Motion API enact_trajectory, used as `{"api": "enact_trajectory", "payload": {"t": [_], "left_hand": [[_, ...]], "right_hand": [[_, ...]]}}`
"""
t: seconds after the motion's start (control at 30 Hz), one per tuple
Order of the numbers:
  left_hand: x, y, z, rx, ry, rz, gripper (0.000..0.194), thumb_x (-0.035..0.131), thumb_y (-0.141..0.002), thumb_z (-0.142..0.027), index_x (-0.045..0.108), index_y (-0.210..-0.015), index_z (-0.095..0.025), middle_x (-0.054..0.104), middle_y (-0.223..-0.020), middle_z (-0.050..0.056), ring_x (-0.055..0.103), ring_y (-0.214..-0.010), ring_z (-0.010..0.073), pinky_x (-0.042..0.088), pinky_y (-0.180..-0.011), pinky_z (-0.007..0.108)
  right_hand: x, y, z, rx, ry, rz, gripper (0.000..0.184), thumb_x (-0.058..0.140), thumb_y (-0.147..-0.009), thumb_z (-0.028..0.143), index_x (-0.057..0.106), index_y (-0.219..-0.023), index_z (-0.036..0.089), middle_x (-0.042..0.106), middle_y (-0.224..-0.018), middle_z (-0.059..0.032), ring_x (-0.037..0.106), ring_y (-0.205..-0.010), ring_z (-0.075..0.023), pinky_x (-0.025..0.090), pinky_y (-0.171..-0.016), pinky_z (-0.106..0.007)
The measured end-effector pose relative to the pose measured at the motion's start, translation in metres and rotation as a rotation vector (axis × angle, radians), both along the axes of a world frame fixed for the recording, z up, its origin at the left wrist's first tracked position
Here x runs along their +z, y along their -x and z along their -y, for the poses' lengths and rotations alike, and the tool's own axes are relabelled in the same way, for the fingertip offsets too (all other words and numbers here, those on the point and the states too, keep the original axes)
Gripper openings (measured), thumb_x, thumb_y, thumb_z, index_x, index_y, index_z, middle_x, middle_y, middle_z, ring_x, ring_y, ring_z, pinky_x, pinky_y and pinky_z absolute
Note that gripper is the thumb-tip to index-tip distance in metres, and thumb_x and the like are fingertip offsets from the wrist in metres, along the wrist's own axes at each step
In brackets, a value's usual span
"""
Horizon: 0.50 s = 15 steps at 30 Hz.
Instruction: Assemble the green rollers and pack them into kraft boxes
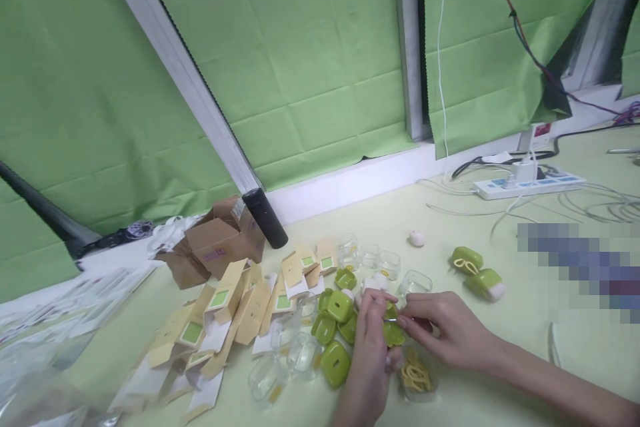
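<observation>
My left hand (371,340) is closed around a small green plastic case (394,334), which seems to stand open. Thumb and finger of my right hand (445,327) pinch a thin silvery rod-like piece (389,320) against the case; its exact kind is too small to make out. Just below my hands sits a clear plastic container (420,395) holding yellow cord loops (415,370). Left of my left hand lie several loose green case shells (336,364), some with a slot in the top. Around them are several clear plastic cups (267,380).
Opened yellow cartons (233,290) spread over the left, near a brown cardboard box (217,247) and a black bottle (266,217). Two green cases (485,284), one with a yellow loop, lie right, beyond a pink-white piece (417,238). A power strip (550,182) trails cables behind.
</observation>
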State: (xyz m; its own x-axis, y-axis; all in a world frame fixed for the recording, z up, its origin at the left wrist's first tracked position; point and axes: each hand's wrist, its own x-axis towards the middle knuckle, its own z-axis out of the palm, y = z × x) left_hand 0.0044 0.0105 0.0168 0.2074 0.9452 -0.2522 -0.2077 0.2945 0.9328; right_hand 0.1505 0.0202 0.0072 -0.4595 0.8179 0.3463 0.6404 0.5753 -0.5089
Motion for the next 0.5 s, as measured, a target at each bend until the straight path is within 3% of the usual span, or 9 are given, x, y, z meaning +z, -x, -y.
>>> {"api": "enact_trajectory", "payload": {"t": [0.17,0.37,0.5], "left_hand": [[-0.0031,0.0058,-0.0042,-0.08,0.127,0.199,0.027,0.042,-0.083,-0.05,0.045,-0.091,-0.024,0.046,-0.068,-0.007,0.015,-0.035,-0.0013,0.007,-0.038,0.018],[-0.0073,0.0022,-0.0031,-0.039,0.039,0.005,0.024,0.046,-0.083,-0.046,0.047,-0.083,-0.022,0.038,-0.065,-0.008,0.019,-0.037,-0.0009,0.011,-0.039,0.016],[-0.0042,0.0022,-0.0016,-0.079,0.138,-0.013,0.024,0.041,-0.083,-0.043,0.049,-0.09,-0.022,0.041,-0.066,-0.008,0.021,-0.036,-0.0005,0.011,-0.039,0.016]], "right_hand": [[-0.005,-0.0022,-0.0021,0.042,0.014,-0.087,0.04,0.037,-0.093,0.034,0.053,-0.061,0.018,0.051,-0.057,0.001,0.045,-0.05,-0.0098,0.029,-0.049,-0.021],[-0.0054,-0.0046,0.0002,-0.008,-0.215,0.148,0.033,0.035,-0.093,0.025,0.059,-0.07,0.018,0.057,-0.063,-0.0019,0.047,-0.05,-0.0114,0.024,-0.05,-0.026],[-0.0097,-0.0055,-0.0017,0.039,-0.207,0.109,0.03,0.037,-0.091,0.023,0.057,-0.07,0.018,0.055,-0.062,-0.0008,0.046,-0.051,-0.0113,0.024,-0.05,-0.026]]}}
